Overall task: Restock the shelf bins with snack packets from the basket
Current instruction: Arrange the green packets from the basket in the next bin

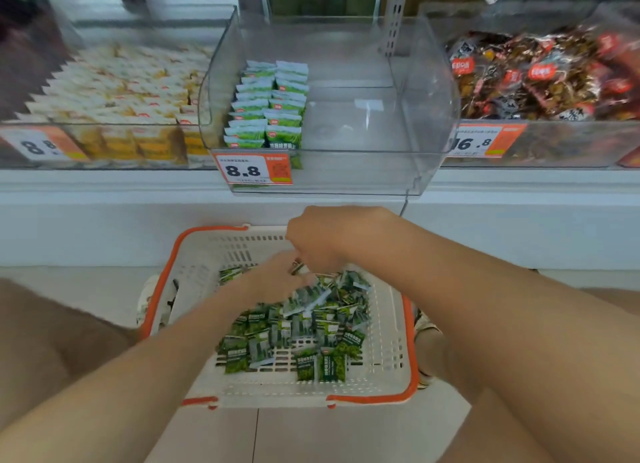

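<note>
Both hands are down at the far end of the white basket [384, 341] on the floor [311, 435]. The right hand [318, 244] has its fingers curled round a small packet [298, 268]. The left hand [277, 275] meets it there, too blurred to tell how its fingers lie. Loose green packets [294, 331] cover the basket's middle and right side. Up on the shelf [138, 182], the clear bin [363, 116] holds two neat rows of packets [266, 109] against its left wall.

The basket [389, 324] is white with an orange rim and a pattern of small slots. The snack packets [304, 327] in it are dark green with white. The bin [363, 116] is clear; its price tag [252, 169] is orange and white with black digits.
</note>
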A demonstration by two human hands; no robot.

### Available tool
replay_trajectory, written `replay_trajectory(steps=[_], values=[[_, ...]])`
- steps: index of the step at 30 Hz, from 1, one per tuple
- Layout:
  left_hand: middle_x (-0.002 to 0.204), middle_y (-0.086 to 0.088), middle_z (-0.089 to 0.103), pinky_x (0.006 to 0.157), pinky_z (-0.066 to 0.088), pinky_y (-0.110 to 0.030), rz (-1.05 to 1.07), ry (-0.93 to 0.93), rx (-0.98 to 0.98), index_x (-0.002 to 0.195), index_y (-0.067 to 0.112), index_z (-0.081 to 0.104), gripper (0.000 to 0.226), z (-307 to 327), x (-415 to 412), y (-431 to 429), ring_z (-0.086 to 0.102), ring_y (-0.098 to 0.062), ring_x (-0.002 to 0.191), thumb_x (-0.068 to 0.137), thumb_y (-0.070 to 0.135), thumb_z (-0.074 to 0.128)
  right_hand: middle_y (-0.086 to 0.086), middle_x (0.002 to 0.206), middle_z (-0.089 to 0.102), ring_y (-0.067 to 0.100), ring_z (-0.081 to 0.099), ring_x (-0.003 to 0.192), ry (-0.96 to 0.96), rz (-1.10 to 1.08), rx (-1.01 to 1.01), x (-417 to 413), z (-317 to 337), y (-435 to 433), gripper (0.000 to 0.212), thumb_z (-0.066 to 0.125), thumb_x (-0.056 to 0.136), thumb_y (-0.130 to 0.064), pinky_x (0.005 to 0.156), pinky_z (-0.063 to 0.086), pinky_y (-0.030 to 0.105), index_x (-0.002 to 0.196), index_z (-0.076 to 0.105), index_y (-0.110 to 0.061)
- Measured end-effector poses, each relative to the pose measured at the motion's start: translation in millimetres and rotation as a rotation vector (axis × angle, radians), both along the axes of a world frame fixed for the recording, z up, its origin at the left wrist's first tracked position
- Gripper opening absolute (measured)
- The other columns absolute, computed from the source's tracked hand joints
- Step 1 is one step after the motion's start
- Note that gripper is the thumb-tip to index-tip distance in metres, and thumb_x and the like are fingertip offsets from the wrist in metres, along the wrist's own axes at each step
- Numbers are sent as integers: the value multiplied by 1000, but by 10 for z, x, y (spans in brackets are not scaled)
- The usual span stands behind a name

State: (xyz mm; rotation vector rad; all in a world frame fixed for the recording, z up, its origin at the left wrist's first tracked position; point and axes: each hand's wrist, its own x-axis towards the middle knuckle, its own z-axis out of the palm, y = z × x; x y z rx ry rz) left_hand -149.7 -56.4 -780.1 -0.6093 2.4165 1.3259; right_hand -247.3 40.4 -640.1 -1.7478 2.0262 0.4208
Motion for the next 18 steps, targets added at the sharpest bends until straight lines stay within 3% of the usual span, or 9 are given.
replay_trajectory(steps=[1,3,5,7,9,12,14,16,18], values=[[84,12,58,66,42,-24,33,19,58,105,19,60,6,174,-36,-52,50,-7,68,105,26,60,3,78,51,21,54,70,8,5,-3,-23,14,-20,30,55,99,-11,55,43,31,72,42,-15],[65,4,52,54,32,-24,118,13,190,87,13,59,21,514,-87,-174,36,-8,50,107,18,56,2,77,52,25,56,76,7,17,-48,-73,82,-47,28,66,94,-18,60,48,35,73,46,-15],[80,-9,56,54,34,-28,224,6,328,100,5,66,17,787,-89,-277,40,-10,53,106,18,57,0,88,52,24,56,84,-19,21,-128,-128,157,-65,39,85,80,-33,62,49,36,93,53,-13],[89,-10,61,54,42,-29,353,6,444,111,5,66,17,1023,-69,-314,46,-14,58,105,19,60,-1,102,49,21,51,92,-52,41,-230,-199,198,-95,76,95,62,-48,67,47,36,111,46,-16],[89,-9,64,53,47,-30,502,38,581,114,7,64,13,1211,-59,-313,47,-17,59,106,16,58,-2,103,49,19,49,92,-113,62,-365,-236,212,-129,88,97,53,-55,71,45,36,112,44,-17],[77,-5,62,50,40,-24,575,45,682,104,14,62,12,1436,-3,-314,41,-13,53,108,21,52,-5,88,59,19,57,81,-258,-4,-589,-268,274,-151,59,92,65,-45,68,45,36,98,52,-19],[72,-5,61,49,36,-23,533,28,649,101,18,61,24,1582,42,-320,40,-13,51,110,35,46,-8,87,68,13,63,81,-313,-70,-691,-309,375,-143,37,88,73,-40,73,48,28,95,64,-22],[83,-10,73,53,43,-27,501,28,524,108,21,61,36,1709,84,-344,52,-19,54,109,50,39,-8,88,72,9,63,82,-362,-127,-742,-364,465,-148,23,85,81,-37,73,47,22,94,73,-22],[102,-10,78,62,55,-33,481,71,375,121,25,60,42,1798,108,-380,70,-26,68,107,58,39,0,85,72,18,64,80,-376,-202,-799,-430,471,-176,22,81,86,-37,75,51,33,93,75,-17]])
